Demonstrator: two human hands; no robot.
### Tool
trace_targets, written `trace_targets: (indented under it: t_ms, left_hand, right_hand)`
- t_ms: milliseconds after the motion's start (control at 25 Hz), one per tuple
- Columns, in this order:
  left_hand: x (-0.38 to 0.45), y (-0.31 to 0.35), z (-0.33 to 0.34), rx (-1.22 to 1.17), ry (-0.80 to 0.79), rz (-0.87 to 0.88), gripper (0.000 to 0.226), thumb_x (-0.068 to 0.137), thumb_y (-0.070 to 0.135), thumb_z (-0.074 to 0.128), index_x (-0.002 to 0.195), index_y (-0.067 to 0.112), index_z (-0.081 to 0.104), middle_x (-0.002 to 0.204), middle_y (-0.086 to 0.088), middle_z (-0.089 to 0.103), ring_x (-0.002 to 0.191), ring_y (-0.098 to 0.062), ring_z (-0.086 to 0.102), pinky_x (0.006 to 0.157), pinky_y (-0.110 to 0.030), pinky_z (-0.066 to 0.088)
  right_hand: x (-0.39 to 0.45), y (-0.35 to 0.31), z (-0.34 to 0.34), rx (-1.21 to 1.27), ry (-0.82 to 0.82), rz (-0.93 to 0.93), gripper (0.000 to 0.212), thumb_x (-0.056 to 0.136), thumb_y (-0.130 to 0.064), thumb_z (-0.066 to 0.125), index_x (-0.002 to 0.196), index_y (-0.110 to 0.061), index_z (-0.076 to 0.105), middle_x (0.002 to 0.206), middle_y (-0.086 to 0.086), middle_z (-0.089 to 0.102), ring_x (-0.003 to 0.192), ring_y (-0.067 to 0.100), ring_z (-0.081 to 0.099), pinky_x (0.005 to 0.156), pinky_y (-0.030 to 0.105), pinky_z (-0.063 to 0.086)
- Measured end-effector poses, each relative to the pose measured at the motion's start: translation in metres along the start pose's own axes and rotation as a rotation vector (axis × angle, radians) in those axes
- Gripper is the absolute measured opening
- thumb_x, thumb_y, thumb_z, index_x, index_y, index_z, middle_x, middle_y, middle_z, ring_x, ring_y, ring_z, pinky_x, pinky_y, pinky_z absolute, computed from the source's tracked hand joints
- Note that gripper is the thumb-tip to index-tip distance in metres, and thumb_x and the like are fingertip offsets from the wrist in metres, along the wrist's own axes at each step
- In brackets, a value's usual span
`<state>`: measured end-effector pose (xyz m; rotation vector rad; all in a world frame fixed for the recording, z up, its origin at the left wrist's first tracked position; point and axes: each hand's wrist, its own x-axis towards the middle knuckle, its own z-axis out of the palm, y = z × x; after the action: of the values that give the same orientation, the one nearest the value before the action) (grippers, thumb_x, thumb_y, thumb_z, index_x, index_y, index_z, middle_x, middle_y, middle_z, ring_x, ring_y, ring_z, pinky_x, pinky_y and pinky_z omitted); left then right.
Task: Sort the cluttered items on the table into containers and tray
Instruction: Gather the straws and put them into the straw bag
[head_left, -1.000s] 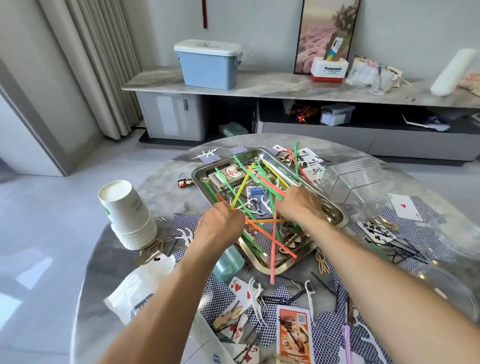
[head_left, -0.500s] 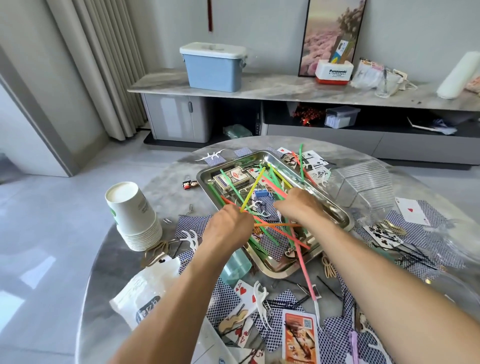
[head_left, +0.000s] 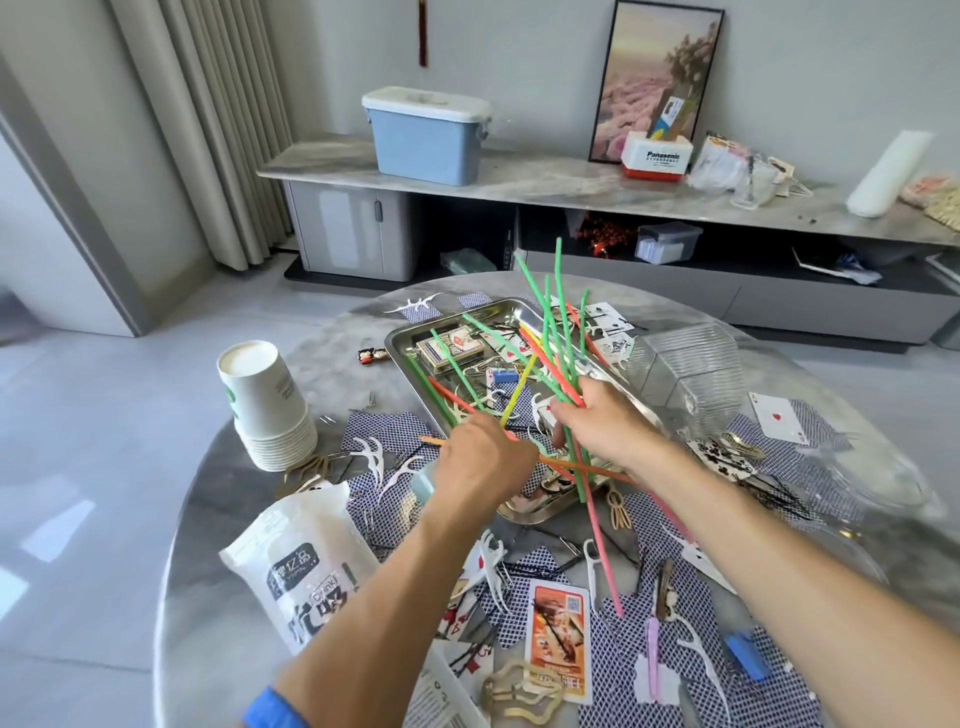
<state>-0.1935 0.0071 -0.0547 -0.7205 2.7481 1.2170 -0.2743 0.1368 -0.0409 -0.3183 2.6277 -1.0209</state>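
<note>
Reading "Panasonic" on white box (head_left: 658, 158) behind sticks (head_left: 558, 332)

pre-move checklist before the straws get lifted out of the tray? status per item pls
1. Right hand grips the green straw bundle: ok.
2. Left hand grip on the yellow straw: cannot tell, fingers hidden.
3. All straws gathered: not ok, an orange straw lies crosswise under both wrists and a pink straw hangs over the metal tray edge.
4. Bundle aligned: not ok, tips fan out.
5. Clear container free to receive: cannot tell.
</note>
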Motion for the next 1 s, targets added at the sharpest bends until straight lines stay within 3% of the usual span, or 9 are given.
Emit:
trace_targets:
  t_ms: [160,320,480,560,680,880,1000]
  left_hand:
    - [-0.003,0.0,-0.002,-0.151,-0.013,0.016,0.014,0.082,0.02,0.05,0.088,0.011,0.059,0.085,-0.005,0.063,0.07,-0.017,0.056,0.055,-0.027,0.041]
    - [0.014,-0.002,-0.012,-0.38,-0.022,-0.131,0.025,0.088,0.01,0.045,0.101,0.001,0.064,0.081,-0.007,0.056,0.064,-0.02,0.049,0.052,-0.027,0.041]
    - [0.023,-0.003,-0.022,-0.697,-0.047,-0.302,0.019,0.086,-0.001,0.041,0.08,0.001,0.058,0.073,-0.012,0.06,0.044,-0.016,0.034,0.045,-0.022,0.028]
    - [0.024,-0.004,-0.022,-0.804,-0.048,-0.361,0.021,0.086,-0.002,0.038,0.074,0.005,0.053,0.077,-0.016,0.061,0.045,-0.016,0.031,0.047,-0.024,0.027]
    - [0.028,-0.005,-0.021,-0.835,-0.017,-0.4,0.024,0.087,-0.001,0.037,0.073,0.004,0.056,0.083,-0.019,0.06,0.046,-0.016,0.032,0.045,-0.023,0.028]
    - [0.034,-0.009,-0.029,-0.932,0.031,-0.449,0.019,0.09,-0.002,0.036,0.078,0.004,0.05,0.069,-0.017,0.063,0.04,-0.015,0.031,0.043,-0.021,0.027]
    - [0.041,-0.015,-0.035,-0.953,0.066,-0.459,0.019,0.089,-0.003,0.035,0.079,0.004,0.051,0.067,-0.016,0.06,0.038,-0.014,0.03,0.04,-0.018,0.026]
  right_hand:
    - [-0.003,-0.003,0.01,-0.293,0.096,-0.124,0.019,0.102,-0.035,0.047,0.099,-0.016,0.052,0.077,-0.003,0.056,0.06,0.013,0.053,0.05,0.028,0.038]
    - [0.011,-0.013,0.037,-0.324,-0.025,-0.117,0.02,0.102,-0.031,0.048,0.095,-0.013,0.053,0.077,0.0,0.054,0.058,0.011,0.049,0.047,0.026,0.033]
    - [0.02,-0.017,0.062,-0.387,-0.032,-0.081,0.023,0.101,-0.023,0.044,0.086,-0.011,0.054,0.079,0.006,0.058,0.069,0.026,0.055,0.058,0.031,0.037]
    - [0.02,-0.016,0.067,-0.407,0.0,-0.077,0.02,0.1,-0.019,0.043,0.089,-0.009,0.057,0.083,0.008,0.06,0.074,0.029,0.056,0.062,0.032,0.04]
    - [0.022,-0.017,0.07,-0.391,0.003,-0.101,0.019,0.099,-0.02,0.047,0.086,-0.01,0.058,0.078,0.008,0.059,0.071,0.029,0.057,0.06,0.031,0.04]
    - [0.025,-0.027,0.072,-0.388,-0.039,-0.097,0.017,0.097,-0.02,0.049,0.086,-0.011,0.056,0.077,0.006,0.057,0.074,0.029,0.06,0.061,0.036,0.049]
    - [0.024,-0.035,0.076,-0.392,-0.119,-0.069,0.011,0.096,-0.017,0.049,0.088,-0.013,0.057,0.075,0.003,0.054,0.069,0.024,0.055,0.057,0.034,0.045]
